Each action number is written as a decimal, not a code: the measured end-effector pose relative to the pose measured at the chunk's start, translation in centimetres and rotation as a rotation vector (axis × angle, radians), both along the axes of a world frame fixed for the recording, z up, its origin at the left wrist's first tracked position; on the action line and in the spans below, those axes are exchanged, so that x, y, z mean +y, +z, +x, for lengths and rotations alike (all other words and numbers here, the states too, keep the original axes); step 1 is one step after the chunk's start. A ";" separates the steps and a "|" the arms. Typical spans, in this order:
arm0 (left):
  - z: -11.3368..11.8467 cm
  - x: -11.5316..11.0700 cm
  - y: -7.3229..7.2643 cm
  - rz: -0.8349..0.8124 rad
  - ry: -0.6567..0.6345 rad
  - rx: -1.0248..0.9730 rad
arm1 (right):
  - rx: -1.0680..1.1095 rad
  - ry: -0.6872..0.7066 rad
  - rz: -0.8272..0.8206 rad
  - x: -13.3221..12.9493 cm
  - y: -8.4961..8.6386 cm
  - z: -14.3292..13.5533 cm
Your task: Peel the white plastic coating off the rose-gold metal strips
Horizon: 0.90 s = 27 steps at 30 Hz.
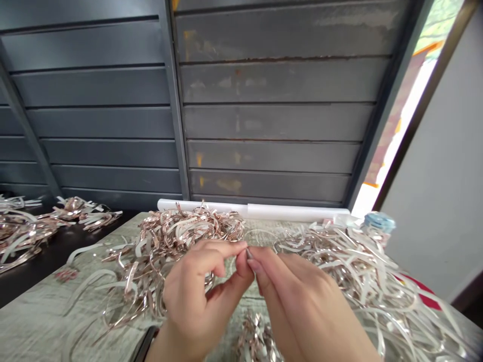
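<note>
My left hand point(202, 286) and my right hand point(298, 296) meet above the middle of the table. Between the fingertips, a small silvery piece point(248, 254), which looks like the end of a foil strip, shows. My right thumb and forefinger pinch it. The left thumb and forefinger close at its tip, touching the right fingertips. A heap of rose-gold and white foil strips point(166, 241) lies behind and beside my left hand. A larger tangle of pale silvery strips point(366, 266) spreads to the right. Below my hands is a small rose-gold bunch point(256, 337).
The pale wooden table point(33, 322) has a white tube point(290, 212) along its back edge. A blue-topped container point(378, 223) stands back right, near a red item point(420, 291). More strips point(22, 231) lie on a dark surface left. Grey slatted panelling point(271, 120) rises behind.
</note>
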State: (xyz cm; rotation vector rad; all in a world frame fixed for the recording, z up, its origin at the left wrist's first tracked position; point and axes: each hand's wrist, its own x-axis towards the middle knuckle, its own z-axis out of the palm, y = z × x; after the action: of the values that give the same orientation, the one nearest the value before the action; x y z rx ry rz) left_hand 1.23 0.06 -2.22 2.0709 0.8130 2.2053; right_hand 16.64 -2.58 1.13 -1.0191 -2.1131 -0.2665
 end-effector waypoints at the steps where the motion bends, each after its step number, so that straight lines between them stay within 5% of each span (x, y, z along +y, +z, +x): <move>1: 0.1 -0.1 0.1 -0.053 -0.018 -0.054 | 0.001 0.004 -0.022 0.1 0.2 0.2; 4: 0.5 -0.4 0.8 -0.316 -0.102 -0.222 | 0.016 -0.001 -0.037 0.6 1.0 0.9; 7: 0.7 -0.2 1.6 -0.570 -0.344 -0.358 | 0.115 -0.036 0.051 1.1 1.2 1.1; 13: 0.2 1.2 1.8 -0.683 -0.661 -0.513 | 0.223 0.155 -0.065 1.6 0.0 -1.2; 17: -0.1 1.1 1.7 -0.637 -0.638 -0.541 | 0.326 0.262 -0.176 2.3 -0.8 -2.1; 22: 0.2 0.6 2.0 -0.590 -0.606 -0.578 | 0.449 0.312 -0.120 3.3 -1.9 -2.6; 27: 0.5 1.1 2.2 -0.712 -0.712 -0.651 | 0.786 0.421 -0.210 4.1 -2.6 -3.7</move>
State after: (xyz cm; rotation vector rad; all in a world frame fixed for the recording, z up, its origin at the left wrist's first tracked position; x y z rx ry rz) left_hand 1.73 1.18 -0.04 0.9882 0.5398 1.6524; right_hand 12.95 1.56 -1.48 -0.6119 -1.5760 0.5002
